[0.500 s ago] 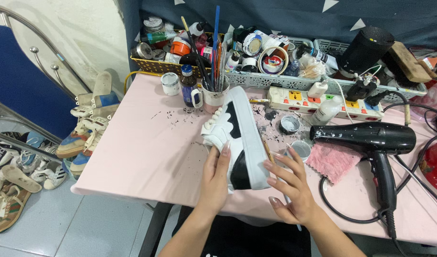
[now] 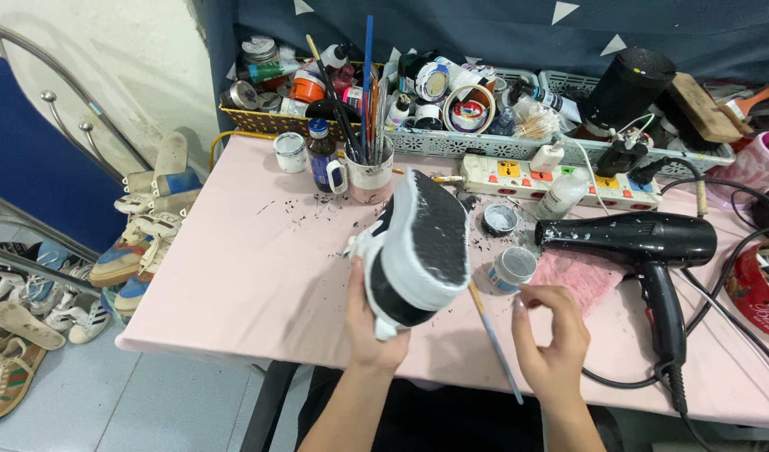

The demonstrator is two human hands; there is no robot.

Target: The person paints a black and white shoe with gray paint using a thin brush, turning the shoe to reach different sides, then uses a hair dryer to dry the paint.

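- Now the left hand [image 2: 369,322] has tipped the black-and-white shoe [image 2: 418,251] sole-up above the pink table [image 2: 250,276]
- The right hand [image 2: 552,339] has come off it, pinching a thin brush [image 2: 495,343] beside the small paint jar [image 2: 512,268]; sole edge exposed for painting

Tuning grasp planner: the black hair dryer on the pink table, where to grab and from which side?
Grip the hair dryer by its handle, probably coming from above. It lies flat on the pink table, barrel pointing left, handle running toward the near edge: long, narrow and clear on both sides. Mind the cord trailing from the handle's end, and the pink cloth beside the barrel.
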